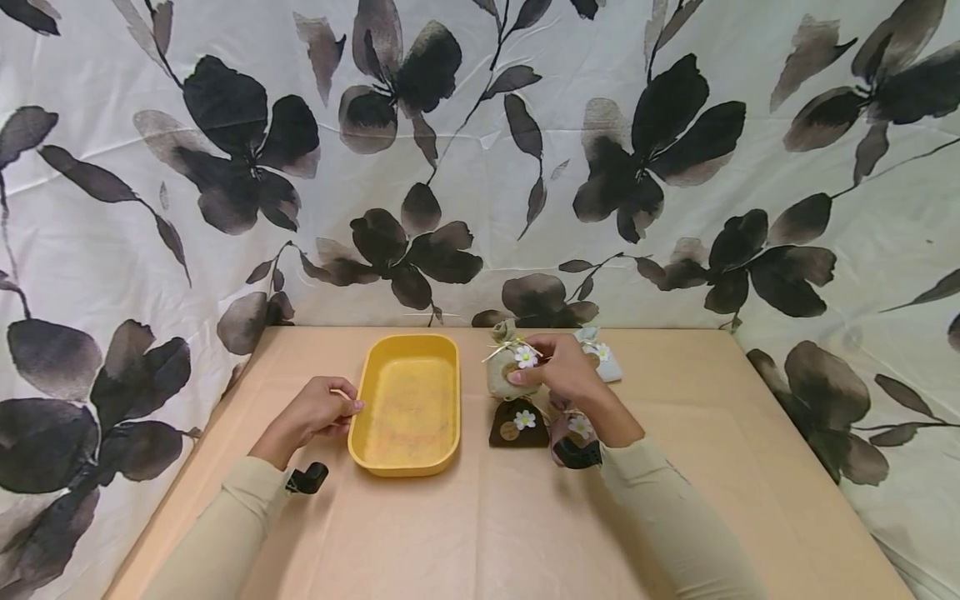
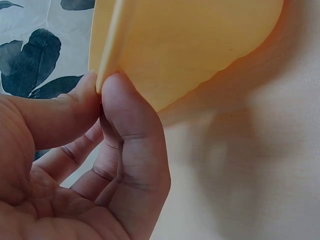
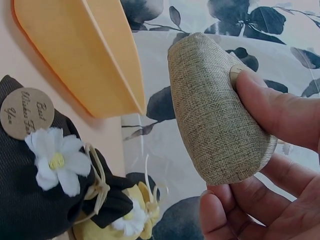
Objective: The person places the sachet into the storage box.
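Note:
My left hand (image 1: 321, 410) pinches the left rim of an orange-yellow rectangular tray (image 1: 405, 408) between thumb and forefinger; the left wrist view shows this rim (image 2: 112, 45) close up. To the tray's right, my right hand (image 1: 566, 375) grips a beige woven drawstring pouch (image 1: 504, 382) with a white flower. The pouch's woven base (image 3: 215, 115) faces the right wrist camera, clear of the table. Just below it lies a black pouch (image 1: 517, 433) with a white flower and a round tag (image 3: 27, 114). A mauve pouch (image 1: 564, 427) lies under my right wrist, partly hidden.
A pale blue pouch (image 1: 609, 367) lies beyond my right hand. The right wrist view also shows a yellow pouch (image 3: 95, 231) behind the black one. The peach-covered table (image 1: 465, 533) ends at a white cloth with dark flowers (image 1: 517, 192).

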`<action>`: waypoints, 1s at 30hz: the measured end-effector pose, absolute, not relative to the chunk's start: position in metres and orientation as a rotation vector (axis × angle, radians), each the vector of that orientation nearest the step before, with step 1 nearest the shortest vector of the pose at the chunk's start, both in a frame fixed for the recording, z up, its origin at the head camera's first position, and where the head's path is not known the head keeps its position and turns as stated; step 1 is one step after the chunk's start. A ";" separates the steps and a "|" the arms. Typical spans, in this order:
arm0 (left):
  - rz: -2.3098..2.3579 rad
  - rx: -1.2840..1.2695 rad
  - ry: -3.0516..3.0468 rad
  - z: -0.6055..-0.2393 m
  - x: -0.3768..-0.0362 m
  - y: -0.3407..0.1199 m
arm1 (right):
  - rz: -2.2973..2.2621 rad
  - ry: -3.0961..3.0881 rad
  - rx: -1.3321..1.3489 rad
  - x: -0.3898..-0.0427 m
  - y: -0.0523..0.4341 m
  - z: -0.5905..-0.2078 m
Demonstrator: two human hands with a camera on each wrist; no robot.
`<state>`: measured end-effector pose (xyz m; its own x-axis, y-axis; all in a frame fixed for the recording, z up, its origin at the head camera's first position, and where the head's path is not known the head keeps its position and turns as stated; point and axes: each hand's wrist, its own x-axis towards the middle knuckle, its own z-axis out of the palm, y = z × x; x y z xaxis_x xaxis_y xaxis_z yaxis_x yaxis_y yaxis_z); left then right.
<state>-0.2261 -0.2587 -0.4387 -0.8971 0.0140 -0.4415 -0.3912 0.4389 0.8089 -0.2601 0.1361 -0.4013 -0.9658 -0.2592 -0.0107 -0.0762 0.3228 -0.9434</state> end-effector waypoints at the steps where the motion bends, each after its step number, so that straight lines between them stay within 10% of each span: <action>1: 1.447 -0.320 2.313 -0.439 -0.226 -0.259 | -1.717 2.420 -0.309 -0.261 0.135 -0.402; 30: 1.472 -0.324 2.308 -0.441 -0.227 -0.261 | -1.739 2.375 -0.182 -0.268 0.093 -0.398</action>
<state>-0.2274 -0.2611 -0.4405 -0.9002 0.0110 -0.4353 -0.3901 0.4239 0.8174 -0.2677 0.0934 -0.3978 -0.9740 -0.2114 -0.0817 0.0142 0.3031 -0.9528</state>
